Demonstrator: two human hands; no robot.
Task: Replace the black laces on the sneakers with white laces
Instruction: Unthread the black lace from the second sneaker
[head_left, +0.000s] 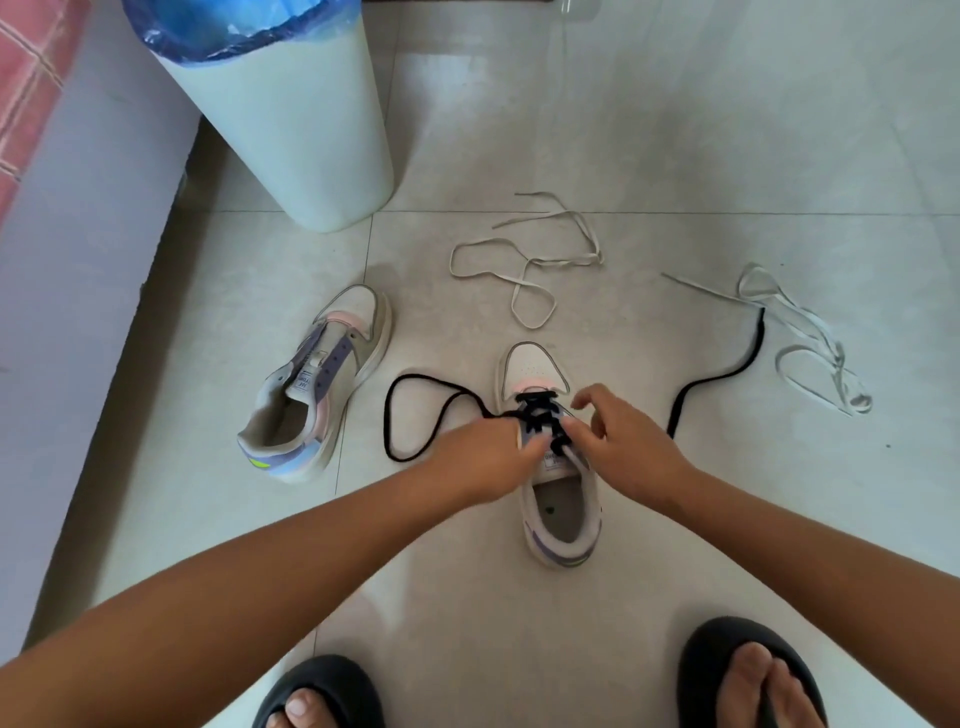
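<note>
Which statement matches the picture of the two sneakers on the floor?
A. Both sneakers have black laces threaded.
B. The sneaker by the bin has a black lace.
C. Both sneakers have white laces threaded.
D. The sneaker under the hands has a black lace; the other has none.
D: the sneaker under the hands has a black lace crossed through its eyelets, while the other sneaker shows bare eyelets; two white laces lie loose on the floor.

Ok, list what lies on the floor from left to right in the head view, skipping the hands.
Bin → unlaced sneaker → sneaker with black lace → white lace.
</note>
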